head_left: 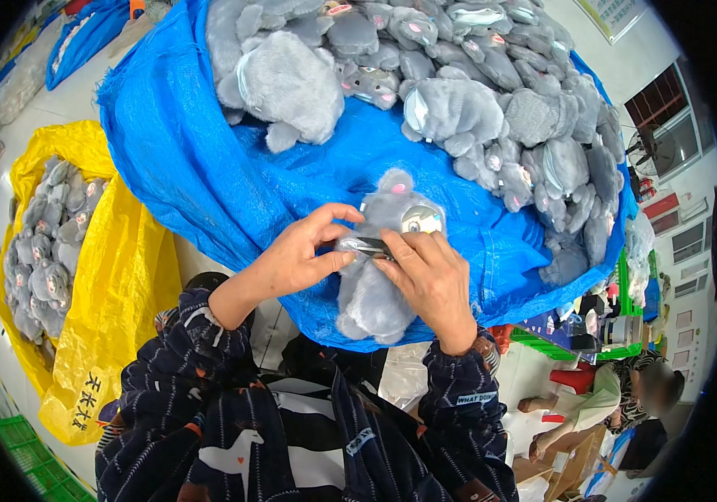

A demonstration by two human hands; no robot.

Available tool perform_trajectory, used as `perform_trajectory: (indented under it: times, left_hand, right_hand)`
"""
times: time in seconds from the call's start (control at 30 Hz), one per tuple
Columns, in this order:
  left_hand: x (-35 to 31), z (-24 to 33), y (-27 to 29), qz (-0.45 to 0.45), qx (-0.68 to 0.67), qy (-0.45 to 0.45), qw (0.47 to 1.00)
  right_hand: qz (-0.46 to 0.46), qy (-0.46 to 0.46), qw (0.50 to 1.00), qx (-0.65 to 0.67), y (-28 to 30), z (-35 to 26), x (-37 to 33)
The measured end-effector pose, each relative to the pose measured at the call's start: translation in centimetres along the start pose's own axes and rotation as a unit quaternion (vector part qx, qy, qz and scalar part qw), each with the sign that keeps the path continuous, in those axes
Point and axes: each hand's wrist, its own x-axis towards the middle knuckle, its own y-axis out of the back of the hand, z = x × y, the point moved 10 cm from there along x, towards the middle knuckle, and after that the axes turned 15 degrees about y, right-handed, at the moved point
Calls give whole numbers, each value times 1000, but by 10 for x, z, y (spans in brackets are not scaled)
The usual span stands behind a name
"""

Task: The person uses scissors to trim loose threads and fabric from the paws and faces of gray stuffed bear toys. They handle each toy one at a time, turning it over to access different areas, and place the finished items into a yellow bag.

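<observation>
The right hand (pixel 435 280) pinches a small dark item (pixel 372 246) against the grey plush toy (pixel 377 301) while the left hand (pixel 298 253) grasps its side; the toy lies between them on the blue sack (pixel 208 188), seemingly mid-work; whether the plush pile (pixel 459 113) beyond is finished, I cannot tell.

A: Light?
B: Bright, even, whitish. Soft sheen on creased blue woven-plastic sheet (pixel 178 159); shadow in folds.
A: Sharpness?
B: Grey furry plush toy (pixel 377 299) fairly crisp. Far-right co-worker's head (pixel 660 389) blurred. Straight lines bow toward black fisheye rim.
</observation>
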Motion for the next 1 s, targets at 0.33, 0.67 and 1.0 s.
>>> perform_trajectory:
  times: [0.33, 0.67, 1.0]
  left_hand:
    - [7, -3, -2, -10, 90, 56, 994]
    - [12, -27, -2, 9, -30, 18, 999]
    - [7, -49, 0, 90, -91, 42, 991]
  right_hand:
    - [-70, 62, 995, -39, 4, -6, 13]
    - [-31, 52, 998, 33, -11, -2, 9]
    - [66, -135, 956, 252, -7, 13, 0]
